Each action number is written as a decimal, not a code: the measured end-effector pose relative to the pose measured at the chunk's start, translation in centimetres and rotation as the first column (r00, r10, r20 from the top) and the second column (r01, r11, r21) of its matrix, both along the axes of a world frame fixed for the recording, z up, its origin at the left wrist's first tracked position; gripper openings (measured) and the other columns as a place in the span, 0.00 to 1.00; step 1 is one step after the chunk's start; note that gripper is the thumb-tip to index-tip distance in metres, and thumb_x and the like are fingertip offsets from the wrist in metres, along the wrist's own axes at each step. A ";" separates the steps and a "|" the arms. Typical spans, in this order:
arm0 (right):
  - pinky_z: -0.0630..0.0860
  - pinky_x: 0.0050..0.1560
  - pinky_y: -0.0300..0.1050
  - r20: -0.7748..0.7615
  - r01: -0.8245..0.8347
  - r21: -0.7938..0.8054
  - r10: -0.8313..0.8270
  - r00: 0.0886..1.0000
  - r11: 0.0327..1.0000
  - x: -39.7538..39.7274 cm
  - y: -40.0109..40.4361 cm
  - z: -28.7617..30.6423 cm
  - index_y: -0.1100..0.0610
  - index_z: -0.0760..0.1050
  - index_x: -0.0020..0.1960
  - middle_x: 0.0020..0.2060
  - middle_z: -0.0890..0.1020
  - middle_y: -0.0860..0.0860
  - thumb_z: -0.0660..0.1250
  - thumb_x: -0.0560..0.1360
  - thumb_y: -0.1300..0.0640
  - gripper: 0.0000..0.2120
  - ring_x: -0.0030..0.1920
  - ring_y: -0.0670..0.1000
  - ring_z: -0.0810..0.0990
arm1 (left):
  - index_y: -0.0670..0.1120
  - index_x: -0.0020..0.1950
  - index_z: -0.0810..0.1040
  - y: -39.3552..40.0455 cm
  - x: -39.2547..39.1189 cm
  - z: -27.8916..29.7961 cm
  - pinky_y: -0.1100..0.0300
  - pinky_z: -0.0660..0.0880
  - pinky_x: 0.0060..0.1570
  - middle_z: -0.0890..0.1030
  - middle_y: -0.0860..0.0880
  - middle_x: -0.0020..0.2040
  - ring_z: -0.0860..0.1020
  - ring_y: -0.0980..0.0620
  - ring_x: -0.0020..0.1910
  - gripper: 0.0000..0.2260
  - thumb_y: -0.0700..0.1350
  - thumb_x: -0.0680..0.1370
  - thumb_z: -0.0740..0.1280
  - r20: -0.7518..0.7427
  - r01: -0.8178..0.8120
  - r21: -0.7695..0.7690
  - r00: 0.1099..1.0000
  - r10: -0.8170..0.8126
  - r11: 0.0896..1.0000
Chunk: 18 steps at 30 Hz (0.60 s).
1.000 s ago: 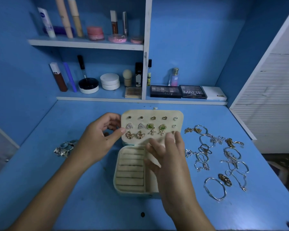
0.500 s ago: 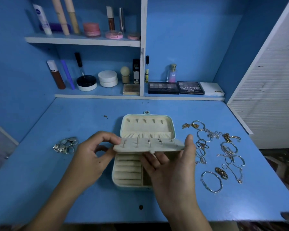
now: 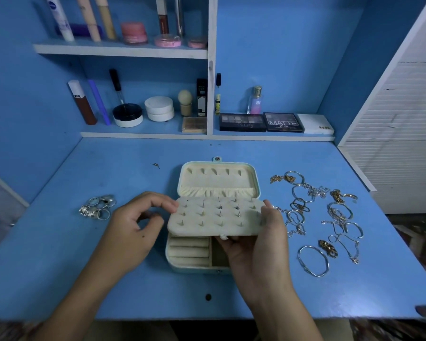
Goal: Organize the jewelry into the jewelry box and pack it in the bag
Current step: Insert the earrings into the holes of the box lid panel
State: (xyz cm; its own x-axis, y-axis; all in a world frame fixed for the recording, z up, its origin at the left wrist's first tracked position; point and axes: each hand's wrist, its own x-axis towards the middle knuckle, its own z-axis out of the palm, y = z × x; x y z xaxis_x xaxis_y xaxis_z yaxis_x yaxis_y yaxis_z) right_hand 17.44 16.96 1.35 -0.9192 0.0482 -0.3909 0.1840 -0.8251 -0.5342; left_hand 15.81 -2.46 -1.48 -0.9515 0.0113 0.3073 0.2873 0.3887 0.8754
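A pale green jewelry box (image 3: 190, 263) lies open in the middle of the blue desk, its lid (image 3: 218, 179) flat behind it. A cream earring panel (image 3: 214, 217) lies nearly flat over the box, earring posts pointing up. My right hand (image 3: 258, 244) grips the panel's right and front edge. My left hand (image 3: 133, 227) touches its left edge with the fingertips, fingers curled. Silver rings (image 3: 97, 207) are piled to the left. Bracelets and chains (image 3: 322, 217) are spread to the right. One small earring (image 3: 155, 165) lies behind the left hand.
Shelves at the back hold cosmetics: tubes, jars, a perfume bottle (image 3: 255, 100) and eyeshadow palettes (image 3: 261, 122). A white slatted panel (image 3: 401, 134) stands at the right. The desk's front edge (image 3: 158, 316) is close to me. No bag is in view.
The earring panel stood upright showing the earring fronts; it has swung down over the box, so the posts face up. The lid's inside has come into view.
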 end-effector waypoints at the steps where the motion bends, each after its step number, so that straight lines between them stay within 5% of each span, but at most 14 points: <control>1: 0.79 0.38 0.48 -0.006 0.005 -0.008 -0.005 1.000 1.000 0.0 0.0 0.0 0.52 0.74 0.61 0.45 0.84 0.54 0.53 0.83 0.53 0.13 0.38 0.52 0.83 | 0.56 0.44 0.80 0.0 -0.2 0.3 0.72 0.71 0.41 0.84 0.55 0.49 0.80 0.60 0.42 0.13 0.40 0.70 0.60 0.023 -0.026 -0.008 0.999 0.026 1.000; 3: 0.78 0.37 0.47 -0.011 0.000 -0.004 0.000 1.000 1.000 0.0 0.0 0.1 0.52 0.74 0.56 0.44 0.84 0.53 0.53 0.82 0.55 0.11 0.38 0.51 0.83 | 0.56 0.44 0.81 0.0 -1.1 1.1 0.74 0.70 0.38 0.84 0.57 0.46 0.78 0.62 0.38 0.13 0.40 0.71 0.61 0.041 -0.058 -0.019 0.997 0.058 0.998; 7: 0.78 0.39 0.49 -0.012 -0.016 0.009 0.016 1.000 1.000 0.0 0.0 0.1 0.53 0.75 0.53 0.44 0.83 0.54 0.53 0.81 0.57 0.12 0.40 0.53 0.82 | 0.53 0.42 0.81 -0.1 -4.8 2.6 0.71 0.74 0.43 0.84 0.57 0.44 0.80 0.60 0.45 0.14 0.34 0.78 0.65 0.008 -0.086 -0.072 0.996 0.087 0.994; 13: 0.76 0.46 0.55 -0.012 -0.035 -0.004 0.035 0.999 0.999 0.0 0.2 0.1 0.53 0.75 0.58 0.46 0.85 0.55 0.52 0.81 0.57 0.14 0.45 0.56 0.82 | 0.47 0.52 0.83 0.7 -12.5 2.0 0.79 0.69 0.44 0.83 0.54 0.48 0.79 0.62 0.44 0.06 0.39 0.78 0.67 -0.026 -0.141 -0.316 0.990 0.140 0.938; 18: 0.76 0.40 0.50 -0.011 -0.039 -0.017 0.039 0.999 0.999 -0.1 0.3 0.1 0.53 0.75 0.59 0.48 0.84 0.55 0.53 0.81 0.56 0.14 0.45 0.56 0.82 | 0.45 0.56 0.84 1.2 -17.7 0.6 0.59 0.77 0.52 0.84 0.50 0.50 0.80 0.51 0.46 0.09 0.40 0.78 0.68 -0.019 -0.078 -0.511 0.997 0.080 0.856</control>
